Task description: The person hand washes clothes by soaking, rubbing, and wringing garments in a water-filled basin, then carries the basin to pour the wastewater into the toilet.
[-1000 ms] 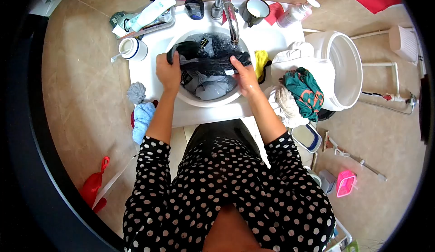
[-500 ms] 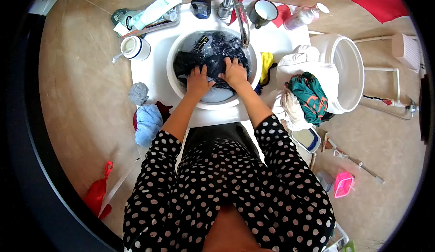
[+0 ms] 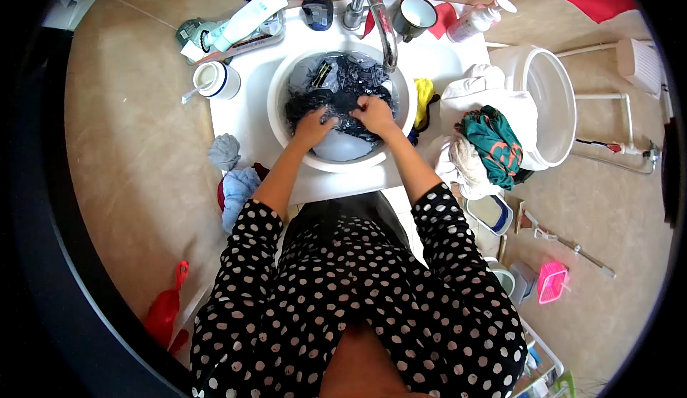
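Note:
A wet black garment [image 3: 346, 100] lies bunched in greyish water inside a round white basin [image 3: 274, 104]. Pale lettering or a print shows on its upper left part. My left hand [image 3: 312, 129] is at the near left side of the cloth, its fingers curled into the fabric and partly hidden by it. On the right, my right hand [image 3: 374, 116] grips the same garment, thumb toward the middle and fingers bent. The tap [image 3: 386, 36] arches over the basin's far right rim.
Left of the basin stand a white tub [image 3: 218, 81] and a light blue bundle [image 3: 238, 192]. Behind are a dark bottle [image 3: 317, 9], a mug [image 3: 415, 17] and a pump bottle [image 3: 476, 23]. Rightward lie a yellow cloth [image 3: 423, 97], a green garment [image 3: 494, 144] and a large white bucket [image 3: 554, 112].
My hands lay spread on the cloth before; now their fingers are curled into it. The garment has shifted and bunched in the water, its printed part turned.

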The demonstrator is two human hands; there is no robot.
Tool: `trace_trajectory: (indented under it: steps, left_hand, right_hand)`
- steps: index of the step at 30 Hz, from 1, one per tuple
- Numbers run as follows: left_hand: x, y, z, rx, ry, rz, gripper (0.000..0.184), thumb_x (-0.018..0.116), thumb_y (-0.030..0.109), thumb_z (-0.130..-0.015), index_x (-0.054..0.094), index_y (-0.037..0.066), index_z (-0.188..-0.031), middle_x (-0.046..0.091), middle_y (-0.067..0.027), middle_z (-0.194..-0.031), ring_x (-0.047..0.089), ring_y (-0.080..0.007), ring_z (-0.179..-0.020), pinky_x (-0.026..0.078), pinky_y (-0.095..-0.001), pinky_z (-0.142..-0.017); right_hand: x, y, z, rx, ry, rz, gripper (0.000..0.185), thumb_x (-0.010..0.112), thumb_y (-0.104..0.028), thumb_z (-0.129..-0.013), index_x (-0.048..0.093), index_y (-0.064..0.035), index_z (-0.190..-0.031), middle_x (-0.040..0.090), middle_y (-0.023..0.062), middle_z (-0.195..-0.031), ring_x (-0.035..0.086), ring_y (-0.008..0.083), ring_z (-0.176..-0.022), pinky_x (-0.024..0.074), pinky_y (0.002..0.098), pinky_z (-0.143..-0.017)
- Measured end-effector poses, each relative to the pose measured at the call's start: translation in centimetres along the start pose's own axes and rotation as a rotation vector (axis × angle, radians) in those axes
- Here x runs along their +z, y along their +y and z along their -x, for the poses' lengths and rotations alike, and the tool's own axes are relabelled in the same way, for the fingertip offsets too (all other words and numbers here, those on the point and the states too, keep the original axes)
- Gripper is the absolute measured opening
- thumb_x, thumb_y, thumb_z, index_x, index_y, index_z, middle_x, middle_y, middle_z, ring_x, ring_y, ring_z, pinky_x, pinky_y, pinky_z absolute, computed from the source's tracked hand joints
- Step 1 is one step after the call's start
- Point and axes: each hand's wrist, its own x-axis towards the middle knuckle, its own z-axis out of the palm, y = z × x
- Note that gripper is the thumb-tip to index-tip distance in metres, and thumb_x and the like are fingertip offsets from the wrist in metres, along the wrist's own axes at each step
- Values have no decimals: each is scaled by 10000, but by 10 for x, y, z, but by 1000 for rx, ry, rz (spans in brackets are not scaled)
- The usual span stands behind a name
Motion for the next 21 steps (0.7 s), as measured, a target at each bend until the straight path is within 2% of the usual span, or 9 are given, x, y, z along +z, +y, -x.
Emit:
trace_trajectory:
  steps: [2, 3, 4, 9, 12, 15, 17, 20, 21]
  left_hand:
    - [-2, 1, 9, -49, 139, 89, 531, 614, 449, -851, 607, 44, -1194, 601, -203, -1194, 598, -318, -1049, 455, -381, -908]
    - [-5, 3, 15, -82, 237, 132, 510, 613, 452, -853, 628, 42, -1155, 618, -189, -1162, 617, -305, -998, 468, -370, -875]
    - [-6, 6, 21, -117, 333, 175, 493, 612, 456, -854, 650, 40, -1116, 635, -175, -1129, 635, -291, -947, 482, -360, -842]
    - [-34, 55, 65, -614, 95, 847, 563, 450, 632, -896, 536, 166, -1200, 644, -63, -980, 649, -235, -764, 491, -346, -556]
    - [-55, 96, 87, -596, -195, 1292, 578, 409, 611, -922, 511, 117, -1205, 625, -75, -1001, 648, -213, -786, 548, -338, -641]
    - [-59, 112, 92, -134, -232, 1627, 579, 378, 628, -921, 543, 124, -1152, 624, -70, -1032, 643, -221, -880, 555, -378, -705]
    - [-60, 106, 79, -70, -233, 1768, 468, 422, 528, -934, 584, 111, -1073, 628, -79, -1031, 630, -229, -907, 549, -397, -757]
    - [-61, 104, 75, 63, -221, 1818, 324, 446, 343, -967, 602, 79, -1072, 639, -94, -1045, 633, -241, -944, 523, -398, -885]
    - [-68, 126, 84, -52, -102, 1780, 321, 455, 322, -963, 605, 71, -1094, 644, -101, -1074, 633, -250, -966, 517, -404, -899]
  right_hand:
    - [-15, 3, 2, 118, -78, -486, 203, 728, -218, -717, 592, -78, -657, 545, 90, -582, 566, 237, -598, 439, 347, -612]
    - [-32, -10, 7, 135, -74, -571, 288, 698, -161, -734, 462, -56, -605, 413, 28, -541, 405, 142, -545, 328, 321, -537]
    - [-43, -24, 14, 116, -65, -692, 303, 693, -145, -740, 436, -61, -603, 385, 8, -549, 376, 120, -551, 309, 309, -529]
    - [-95, -98, 56, -65, -87, -1125, 302, 631, 9, -778, 395, -100, -624, 350, -80, -664, 334, 34, -630, 281, 217, -580]
    - [-126, -134, 82, -224, -142, -1202, 225, 628, 26, -766, 455, -57, -648, 451, -48, -746, 421, 51, -708, 335, 216, -644]
    - [-142, -149, 105, -307, -283, -1344, 156, 617, 46, -753, 508, -34, -676, 522, -12, -856, 483, 87, -813, 375, 239, -723]
    - [-141, -142, 111, -352, -482, -1444, 85, 612, 34, -736, 567, -36, -753, 572, 22, -976, 530, 138, -942, 410, 278, -839]
    - [-146, -135, 120, -179, -458, -1737, 155, 603, -11, -741, 594, -46, -892, 597, 45, -1043, 560, 179, -995, 428, 294, -898]
    - [-154, -135, 120, -99, -380, -1887, 217, 592, 24, -739, 589, -37, -946, 610, 26, -901, 592, 156, -908, 444, 294, -875]
